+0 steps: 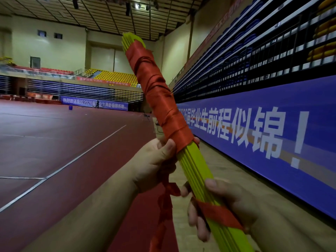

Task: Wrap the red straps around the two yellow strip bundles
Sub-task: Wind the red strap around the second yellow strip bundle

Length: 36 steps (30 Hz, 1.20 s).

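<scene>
left hand [156, 160] clasps yellow strip bundle [195, 166] just below the wound red strap [158, 91], loose tail hanging | bundle axis runs up-left, away from body | right hand [223, 206] nearer, gripping the bundle's lower part

The yellow strip bundle [195, 165], running from centre frame to the bottom right, looks like smooth, matt plastic slats with ridged edges. The red strap [160, 99] wound over its upper half is thin woven ribbon with a satin sheen, creased and wrinkled where it overlaps. The sports floor [54, 142] at left is dull maroon, faintly reflective. The blue banner [272, 142] at right looks like smooth printed vinyl.
</scene>
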Available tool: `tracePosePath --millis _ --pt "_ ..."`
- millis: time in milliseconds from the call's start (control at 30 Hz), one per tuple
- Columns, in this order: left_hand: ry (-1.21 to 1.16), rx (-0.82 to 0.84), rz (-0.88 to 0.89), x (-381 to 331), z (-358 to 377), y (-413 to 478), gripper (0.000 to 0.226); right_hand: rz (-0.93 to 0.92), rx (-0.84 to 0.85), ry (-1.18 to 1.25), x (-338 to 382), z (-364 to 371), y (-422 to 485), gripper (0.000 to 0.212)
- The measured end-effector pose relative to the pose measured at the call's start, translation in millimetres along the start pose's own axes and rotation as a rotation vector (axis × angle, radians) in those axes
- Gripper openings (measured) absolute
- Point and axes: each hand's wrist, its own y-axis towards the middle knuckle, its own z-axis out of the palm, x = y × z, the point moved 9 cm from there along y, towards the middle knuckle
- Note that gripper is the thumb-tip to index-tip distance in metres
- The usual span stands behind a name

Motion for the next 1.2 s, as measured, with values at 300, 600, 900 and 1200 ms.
tracePosePath --millis 300,600,900,1200 --pt "0.303 -0.459 0.033 -11 -27 -3 0.028 -0.065 -0.938 -1.057 23 -27 -9 0.045" --pt "0.372 -0.266 0.021 -5 -22 -13 0.022 -0.249 -0.754 -0.602 -1 -23 -11 0.028" --pt "0.609 -0.175 -0.027 -17 -27 -24 0.022 -0.119 -0.418 -0.226 -11 -16 -5 0.016" --pt "0.679 -0.175 -0.049 -8 -46 -29 0.061 -0.105 -0.395 -0.207 -18 -14 -5 0.047"
